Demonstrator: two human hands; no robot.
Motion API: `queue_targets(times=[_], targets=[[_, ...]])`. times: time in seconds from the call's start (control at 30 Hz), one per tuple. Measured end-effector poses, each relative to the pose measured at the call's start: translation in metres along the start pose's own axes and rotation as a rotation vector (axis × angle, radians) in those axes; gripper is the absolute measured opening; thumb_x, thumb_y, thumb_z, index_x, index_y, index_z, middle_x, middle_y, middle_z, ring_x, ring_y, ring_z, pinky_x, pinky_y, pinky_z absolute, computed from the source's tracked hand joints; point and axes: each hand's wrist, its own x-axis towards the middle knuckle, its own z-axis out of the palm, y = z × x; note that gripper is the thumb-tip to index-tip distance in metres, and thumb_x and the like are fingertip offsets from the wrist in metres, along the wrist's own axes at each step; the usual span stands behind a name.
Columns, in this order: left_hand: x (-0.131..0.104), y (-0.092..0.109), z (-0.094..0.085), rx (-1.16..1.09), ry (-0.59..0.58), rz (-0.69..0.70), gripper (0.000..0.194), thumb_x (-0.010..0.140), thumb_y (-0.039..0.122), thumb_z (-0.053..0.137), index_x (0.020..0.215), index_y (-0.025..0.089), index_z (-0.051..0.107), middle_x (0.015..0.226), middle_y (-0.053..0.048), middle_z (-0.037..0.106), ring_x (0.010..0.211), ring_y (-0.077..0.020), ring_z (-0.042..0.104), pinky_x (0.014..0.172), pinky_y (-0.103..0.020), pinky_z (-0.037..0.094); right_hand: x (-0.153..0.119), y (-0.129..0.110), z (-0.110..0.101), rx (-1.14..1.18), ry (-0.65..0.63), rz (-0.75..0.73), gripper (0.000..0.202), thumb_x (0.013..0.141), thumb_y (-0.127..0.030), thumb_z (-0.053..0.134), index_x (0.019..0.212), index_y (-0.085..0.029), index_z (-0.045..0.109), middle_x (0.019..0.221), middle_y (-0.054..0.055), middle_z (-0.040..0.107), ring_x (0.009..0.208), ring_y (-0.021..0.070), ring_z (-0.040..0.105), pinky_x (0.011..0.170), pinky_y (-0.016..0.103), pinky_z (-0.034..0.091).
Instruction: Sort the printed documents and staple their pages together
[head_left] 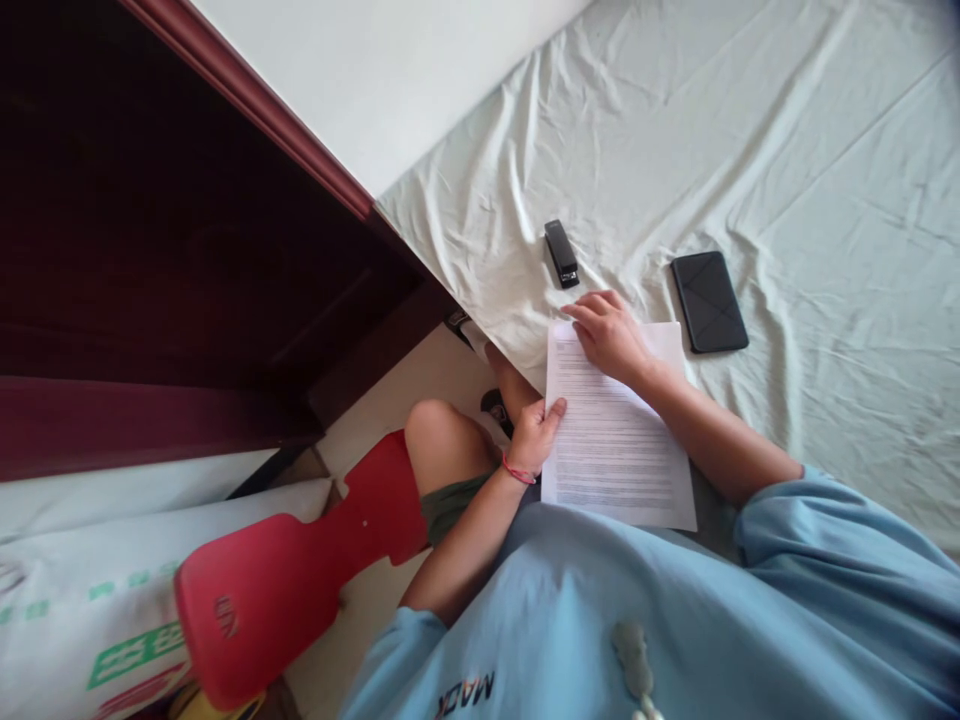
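Printed white paper sheets (622,450) lie in front of my body, at the edge of the cloth-covered surface. My left hand (538,435) grips their left edge, with the thumb on top and the other fingers underneath. Across the top of the sheets rests my right hand (606,330), its fingers reaching over the upper left corner, apart and holding nothing. A black stapler (561,254) lies just beyond those fingertips. To the right of the paper is a dark flat case (709,302), lying on the cloth.
A wrinkled pale sheet (847,200) covers the surface ahead and to the right. Dark red furniture (150,220) stands at the left. Below it are a red chair (262,590) and white printed sacks (60,570). A white wall (390,70) rises behind.
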Motion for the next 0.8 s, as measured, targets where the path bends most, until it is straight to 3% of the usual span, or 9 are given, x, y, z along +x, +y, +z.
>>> queue_targets(times=[0.1, 0.23, 0.43, 0.53, 0.63, 0.7, 0.8], targets=[[0.000, 0.005, 0.002, 0.055, 0.032, 0.020, 0.073, 0.082, 0.085, 0.069, 0.082, 0.013, 0.075, 0.079, -0.008, 0.074, 0.072, -0.0185, 0.060, 0.067, -0.030, 0.046, 0.000, -0.008, -0.005, -0.033, -0.146, -0.208, 0.057, 0.094, -0.005, 0.050, 0.138, -0.032, 0.075, 0.156, 0.006, 0.064, 0.151, 0.0316, 0.045, 0.124, 0.059, 0.039], [0.000, 0.009, 0.004, 0.060, 0.024, 0.014, 0.071, 0.084, 0.083, 0.068, 0.080, 0.013, 0.073, 0.075, -0.006, 0.072, 0.068, -0.0176, 0.057, 0.064, -0.030, 0.044, 0.001, -0.012, -0.011, -0.068, -0.337, -0.333, 0.055, 0.089, -0.001, 0.054, 0.124, -0.032, 0.082, 0.160, 0.002, 0.061, 0.160, 0.0297, 0.038, 0.134, 0.063, 0.023], [-0.001, 0.005, 0.004, 0.091, 0.035, 0.027, 0.074, 0.087, 0.088, 0.059, 0.074, 0.016, 0.065, 0.069, -0.004, 0.063, 0.069, -0.0171, 0.052, 0.063, -0.029, 0.041, 0.000, -0.011, -0.007, -0.054, -0.322, -0.315, 0.047, 0.094, -0.006, 0.057, 0.125, -0.032, 0.081, 0.157, 0.004, 0.064, 0.158, 0.0312, 0.042, 0.132, 0.064, 0.023], [-0.003, 0.004, 0.002, 0.152, 0.045, 0.066, 0.073, 0.089, 0.088, 0.056, 0.072, 0.017, 0.062, 0.068, -0.003, 0.061, 0.068, -0.0159, 0.050, 0.064, -0.029, 0.040, 0.001, -0.009, -0.004, -0.010, -0.284, -0.267, 0.040, 0.103, -0.016, 0.051, 0.131, -0.027, 0.078, 0.151, 0.009, 0.069, 0.151, 0.0331, 0.049, 0.125, 0.061, 0.037], [-0.006, 0.003, 0.001, 0.123, 0.029, 0.085, 0.073, 0.090, 0.088, 0.056, 0.078, 0.016, 0.066, 0.073, -0.004, 0.064, 0.071, -0.0170, 0.054, 0.068, -0.030, 0.043, 0.007, -0.004, -0.007, 0.000, -0.156, -0.150, 0.044, 0.108, -0.026, 0.044, 0.141, -0.019, 0.071, 0.147, 0.016, 0.069, 0.141, 0.0352, 0.055, 0.115, 0.056, 0.045], [-0.007, 0.002, 0.001, 0.072, 0.015, 0.076, 0.074, 0.090, 0.088, 0.057, 0.081, 0.016, 0.068, 0.075, -0.004, 0.065, 0.072, -0.0174, 0.055, 0.070, -0.030, 0.045, 0.012, 0.000, -0.010, -0.032, -0.139, -0.060, 0.043, 0.109, -0.032, 0.042, 0.134, -0.016, 0.074, 0.135, 0.018, 0.074, 0.130, 0.0366, 0.060, 0.110, 0.055, 0.047], [-0.007, 0.000, 0.002, -0.022, 0.008, 0.049, 0.074, 0.087, 0.089, 0.059, 0.082, 0.016, 0.068, 0.075, -0.005, 0.065, 0.071, -0.0170, 0.054, 0.071, -0.031, 0.047, 0.019, 0.007, -0.011, -0.050, -0.241, 0.046, 0.040, 0.107, -0.036, 0.044, 0.108, -0.019, 0.079, 0.102, 0.015, 0.078, 0.107, 0.0335, 0.066, 0.097, 0.048, 0.051]])
